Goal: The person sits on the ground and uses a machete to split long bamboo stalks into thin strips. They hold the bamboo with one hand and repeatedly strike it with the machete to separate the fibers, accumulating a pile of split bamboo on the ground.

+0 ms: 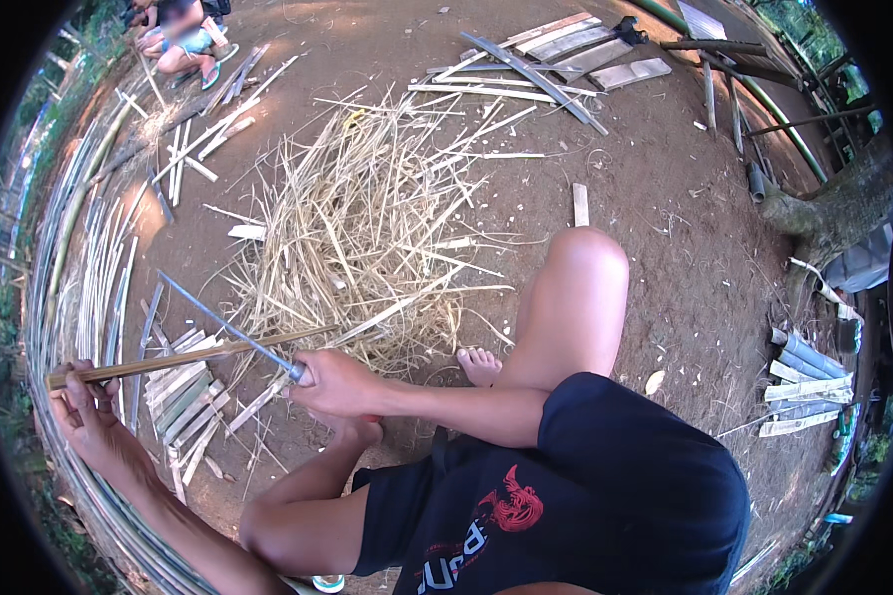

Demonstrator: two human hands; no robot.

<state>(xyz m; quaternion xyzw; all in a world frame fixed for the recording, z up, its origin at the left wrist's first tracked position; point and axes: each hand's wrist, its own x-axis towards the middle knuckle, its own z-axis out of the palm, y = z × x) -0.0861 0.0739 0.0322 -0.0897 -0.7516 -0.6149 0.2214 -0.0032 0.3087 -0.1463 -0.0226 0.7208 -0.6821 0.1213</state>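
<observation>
My left hand (91, 416), at the far left, is closed around the near end of a brown bamboo strip (193, 355). The strip runs rightward, tapering toward the shavings. In my right hand (339, 383) is a long, narrow-bladed knife (218, 319), its handle mostly hidden by the fingers. The blade points up and left and crosses the strip; whether the two touch I cannot tell. Beyond my hands lies a large heap of pale bamboo shavings (352, 228). Short split bamboo pieces (191, 397) lie on the ground below the strip.
Long bamboo strips (94, 268) line the left side. Flat slats (566, 50) lie at the far side, with a small board (579, 204) nearer. A bundle of split pieces (807, 387) and a tree trunk (833, 213) are at right. Another person (184, 45) sits far left.
</observation>
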